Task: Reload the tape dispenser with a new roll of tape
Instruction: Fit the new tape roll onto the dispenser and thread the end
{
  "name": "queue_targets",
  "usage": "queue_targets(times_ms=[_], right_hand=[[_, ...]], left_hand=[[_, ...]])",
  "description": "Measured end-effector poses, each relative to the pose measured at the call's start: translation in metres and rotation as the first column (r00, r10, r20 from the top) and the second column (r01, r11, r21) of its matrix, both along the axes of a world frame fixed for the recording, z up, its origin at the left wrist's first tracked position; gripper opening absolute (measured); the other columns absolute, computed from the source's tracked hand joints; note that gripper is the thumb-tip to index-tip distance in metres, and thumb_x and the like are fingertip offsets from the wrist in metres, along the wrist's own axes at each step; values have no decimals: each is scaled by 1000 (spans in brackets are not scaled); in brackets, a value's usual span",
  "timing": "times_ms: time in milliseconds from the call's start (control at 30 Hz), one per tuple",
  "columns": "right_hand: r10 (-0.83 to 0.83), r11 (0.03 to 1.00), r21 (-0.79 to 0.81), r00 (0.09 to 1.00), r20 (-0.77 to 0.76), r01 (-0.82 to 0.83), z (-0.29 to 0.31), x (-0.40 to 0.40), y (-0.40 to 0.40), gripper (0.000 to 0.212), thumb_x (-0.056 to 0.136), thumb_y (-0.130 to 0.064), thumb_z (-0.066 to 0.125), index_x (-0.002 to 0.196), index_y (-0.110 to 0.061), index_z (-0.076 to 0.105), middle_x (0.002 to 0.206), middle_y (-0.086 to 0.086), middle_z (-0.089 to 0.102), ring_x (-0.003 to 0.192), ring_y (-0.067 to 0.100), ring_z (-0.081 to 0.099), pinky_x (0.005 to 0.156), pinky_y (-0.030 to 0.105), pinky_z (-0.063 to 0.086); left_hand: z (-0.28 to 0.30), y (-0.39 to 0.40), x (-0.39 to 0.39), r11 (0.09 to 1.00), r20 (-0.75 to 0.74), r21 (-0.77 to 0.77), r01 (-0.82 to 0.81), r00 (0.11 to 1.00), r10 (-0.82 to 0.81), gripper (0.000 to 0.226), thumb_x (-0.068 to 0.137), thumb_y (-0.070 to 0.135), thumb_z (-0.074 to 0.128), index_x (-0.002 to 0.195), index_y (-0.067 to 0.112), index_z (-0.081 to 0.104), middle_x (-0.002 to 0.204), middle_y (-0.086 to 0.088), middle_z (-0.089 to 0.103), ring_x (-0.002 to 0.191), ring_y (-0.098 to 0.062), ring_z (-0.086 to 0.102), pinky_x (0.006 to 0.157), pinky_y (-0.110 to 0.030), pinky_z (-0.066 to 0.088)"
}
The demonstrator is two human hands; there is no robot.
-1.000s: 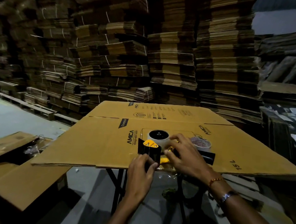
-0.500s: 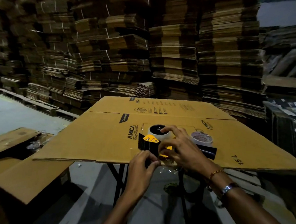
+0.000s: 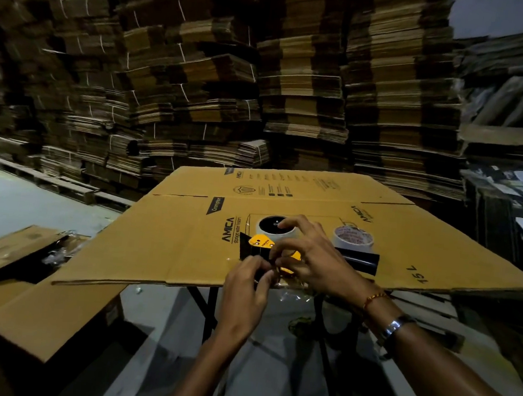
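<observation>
A black and yellow tape dispenser lies on a flattened cardboard sheet near its front edge. A white roll with a dark centre sits on the dispenser's hub. My left hand pinches the dispenser's near end at the sheet's edge. My right hand lies over the dispenser's middle, fingers curled on it and on the roll's rim. A second roll of tape with red print stands on the sheet just right of my right hand. The dispenser's black handle sticks out to the right.
Tall stacks of flattened cartons fill the background. The sheet rests on a dark-legged stand. More cardboard lies low at the left. Crumpled clear film hangs at the sheet's front edge.
My right hand has reached further forward over the dispenser, its fingers now at the white roll's rim. My left hand has closed in on the dispenser's near end.
</observation>
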State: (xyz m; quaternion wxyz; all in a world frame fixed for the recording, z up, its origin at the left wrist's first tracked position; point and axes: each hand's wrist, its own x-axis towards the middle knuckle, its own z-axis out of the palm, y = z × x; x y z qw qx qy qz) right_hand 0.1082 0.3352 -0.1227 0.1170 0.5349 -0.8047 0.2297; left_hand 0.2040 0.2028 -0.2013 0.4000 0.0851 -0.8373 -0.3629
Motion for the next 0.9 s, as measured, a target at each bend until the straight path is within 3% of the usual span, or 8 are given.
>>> queue_targets(times_ms=[67,133,267,467,600,700,767,900], right_hand=[[19,997,-75,984,175,-6,5,-5,5,23,97,-28,64,118,-36,66,141,-9,40,134,15,34,107,37,37],[-18,996,-77,963,270,40,10,-11,14,34,100,-29,58,133,-36,57,137,-12,41,134,16,36,110,41,36],[-153,975,195,956,249,105,17,-16,22,63,99,-31,55,155,-37,26,160,-5,27,144,21,26,116,48,32],[-95,980,199,898,430,8,33,-22,30,68,101,-11,50,158,-32,18,165,-3,15,149,22,24,118,38,26],[-324,865,441,937,130,238,16,-28,34,95,93,-10,62,160,-34,-2,160,3,27,140,27,40,113,44,41],[-436,802,369,883,-175,470,-6,-28,21,97,90,-17,65,158,-34,-2,126,6,57,103,27,57,83,41,45],[-479,781,290,828,-291,553,-10,-26,13,92,90,-19,66,157,-32,5,105,5,61,81,25,52,70,37,35],[-514,768,268,810,-283,581,-13,-28,11,88,85,-19,72,150,-35,15,111,5,66,89,28,60,73,36,29]], left_hand=[[4,-3,2,999,-7,50,10,1000,-10,14,95,8,66,82,13,65,82,3,67,79,-10,62,64,-17,47],[7,-6,4,997,1,77,29,1000,-29,15,94,7,67,81,13,65,81,3,68,79,-8,62,64,-14,45],[11,-10,5,996,32,74,53,998,-55,19,93,9,69,80,20,62,89,2,60,83,-4,58,66,-9,43],[14,-16,10,999,47,19,46,998,-47,18,93,9,69,81,20,63,89,6,55,84,-1,55,69,-5,41],[13,-18,9,999,28,-20,46,999,-45,15,93,8,68,81,14,64,85,4,62,82,-5,58,71,-20,48],[13,-17,10,997,43,-41,63,997,-61,17,94,9,67,80,18,61,84,5,63,81,-12,60,71,-35,51],[14,-14,12,995,44,-65,77,996,-75,19,95,10,66,81,20,60,83,5,63,79,-12,59,69,-35,50],[9,-4,19,992,37,-105,76,997,-73,16,96,9,65,81,15,60,81,6,59,75,-6,53,64,-19,40]])
